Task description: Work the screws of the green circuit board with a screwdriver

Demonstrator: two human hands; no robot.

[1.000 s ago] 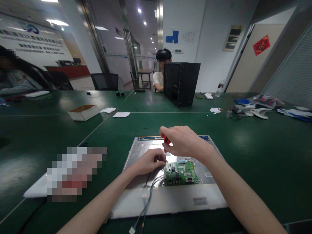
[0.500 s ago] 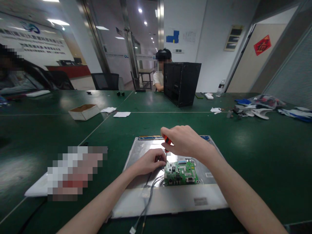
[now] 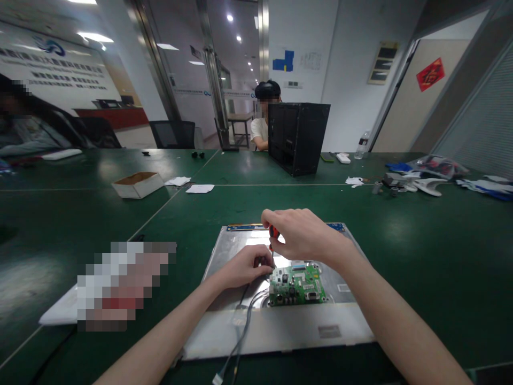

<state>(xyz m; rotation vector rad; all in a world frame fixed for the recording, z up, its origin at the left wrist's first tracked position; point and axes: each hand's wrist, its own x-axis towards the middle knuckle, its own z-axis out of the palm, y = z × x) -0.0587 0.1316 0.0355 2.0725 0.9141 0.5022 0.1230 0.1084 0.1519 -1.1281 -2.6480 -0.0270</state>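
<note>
A silver display panel (image 3: pixel 224 331) lies flat on the green table, with a green circuit board (image 3: pixel 298 286) on its middle and grey cables (image 3: pixel 247 321) running from the board's left side. Closed around the red and black handle of a screwdriver (image 3: pixel 273 232) is my right hand (image 3: pixel 302 232); the shaft points down at the board's upper left corner. My left hand (image 3: pixel 250 264) rests on the panel beside that corner, its thumb and fingers pinched near the screwdriver's tip. What they pinch, if anything, is hidden.
An open box (image 3: pixel 138 186) and papers (image 3: pixel 200 189) lie beyond on the left. A black computer case (image 3: pixel 298 139) stands at the back before a seated person. Another person sits far left. A white packet (image 3: pixel 60 307) is at left, assorted parts (image 3: pixel 395 182) at right.
My right hand has shifted slightly left and turned a little with the screwdriver. My left hand stays at the board's corner.
</note>
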